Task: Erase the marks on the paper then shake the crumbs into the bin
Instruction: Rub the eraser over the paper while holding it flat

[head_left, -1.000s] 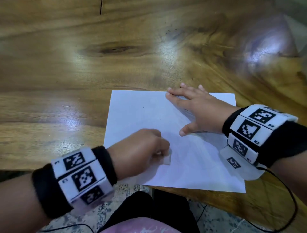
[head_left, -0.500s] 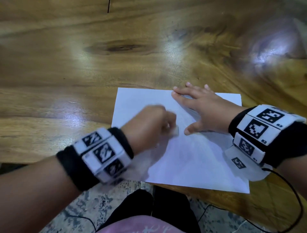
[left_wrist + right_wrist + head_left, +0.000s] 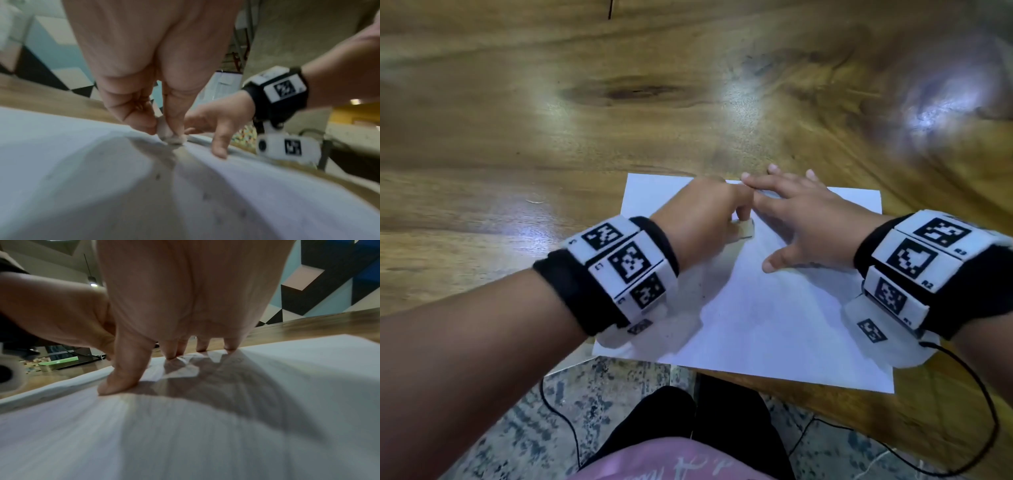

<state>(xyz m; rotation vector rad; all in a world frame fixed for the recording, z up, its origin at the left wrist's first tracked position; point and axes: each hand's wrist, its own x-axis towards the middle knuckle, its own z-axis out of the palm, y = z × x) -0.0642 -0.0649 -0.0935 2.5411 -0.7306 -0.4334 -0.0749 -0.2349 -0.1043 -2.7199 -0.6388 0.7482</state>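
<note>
Left hand [image 3: 702, 219] pinches a small eraser [image 3: 743, 233] against the paper [image 3: 774, 318]; right hand [image 3: 804, 222] lies flat, fingers spread, pinning the sheet at 12 o'clock on the bench [image 3: 517, 137]. Erasing appears in progress. Next: lift the sheet level, keeping the crumbs [image 3: 158, 176] on. No bin visible. Wristband markers read R2, R3.

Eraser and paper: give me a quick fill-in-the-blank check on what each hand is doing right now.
1. The left hand pinches the ____.
2. The right hand presses flat on the ____.
3. The paper lies on a ____ table.
4. The eraser touches the ____.

Missing words: eraser; paper; wooden; paper
</note>
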